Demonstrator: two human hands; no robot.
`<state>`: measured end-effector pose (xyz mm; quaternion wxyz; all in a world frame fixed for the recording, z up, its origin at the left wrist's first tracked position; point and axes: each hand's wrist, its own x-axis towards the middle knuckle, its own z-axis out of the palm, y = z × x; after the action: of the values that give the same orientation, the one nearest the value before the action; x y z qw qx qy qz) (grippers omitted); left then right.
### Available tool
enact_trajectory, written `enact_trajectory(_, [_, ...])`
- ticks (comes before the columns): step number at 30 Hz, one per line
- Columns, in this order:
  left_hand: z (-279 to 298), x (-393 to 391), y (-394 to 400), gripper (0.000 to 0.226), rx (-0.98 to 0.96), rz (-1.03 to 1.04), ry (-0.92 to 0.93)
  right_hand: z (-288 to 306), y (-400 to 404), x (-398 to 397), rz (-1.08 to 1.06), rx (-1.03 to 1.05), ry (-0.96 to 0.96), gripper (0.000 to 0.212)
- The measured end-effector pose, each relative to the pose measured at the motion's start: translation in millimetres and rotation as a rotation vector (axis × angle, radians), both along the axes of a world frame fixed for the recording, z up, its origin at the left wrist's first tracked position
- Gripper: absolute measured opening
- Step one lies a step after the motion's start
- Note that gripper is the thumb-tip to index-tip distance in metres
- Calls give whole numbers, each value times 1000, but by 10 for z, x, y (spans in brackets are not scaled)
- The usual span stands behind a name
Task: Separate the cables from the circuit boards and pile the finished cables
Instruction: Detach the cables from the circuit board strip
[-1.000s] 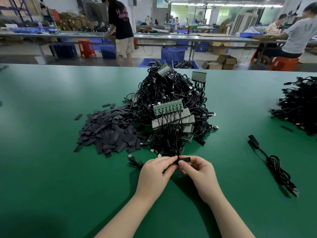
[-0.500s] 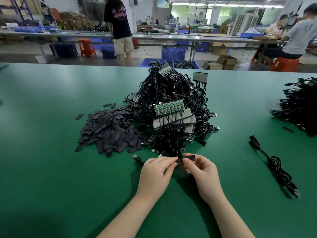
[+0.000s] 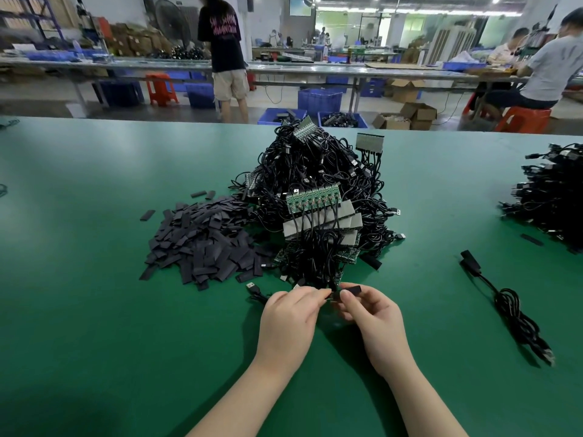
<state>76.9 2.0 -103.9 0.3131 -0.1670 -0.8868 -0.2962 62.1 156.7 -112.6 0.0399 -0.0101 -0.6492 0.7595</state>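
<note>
Here, both hands meet at the near foot of the tangled heap of cables and circuit boards (image 3: 318, 209) in the middle of the green bench (image 3: 94, 310). The left hand (image 3: 290, 320) has its fingers curled, pinching the dark end of a cable that runs up into the heap; the right hand (image 3: 370, 316) pinches a small black sleeve piece (image 3: 348, 291) between thumb and forefinger, right against the left fingertips. A loose USB plug (image 3: 252, 287) lies just left of the left hand. The heap's left edge touches a flat spread of dark sleeve strips (image 3: 202, 244). To the right, a single coiled cable (image 3: 508, 305) lies well apart from the heap, and a pile of finished cables (image 3: 550, 197) sits at the bench's right edge, cut off by the picture. Bare green surface shows in front of the hands, to the far left, and between the heap and the single cable.
</note>
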Motion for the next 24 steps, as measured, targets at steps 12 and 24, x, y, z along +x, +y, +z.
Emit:
enact_trajectory(12, [7,2,-16,25,67,-22,-70,22,10,13,29,-29,-13,14])
enact_trajectory(24, [-15,-24,-25,22,84,-7,-30,47,-24,45,84,-21,6,18])
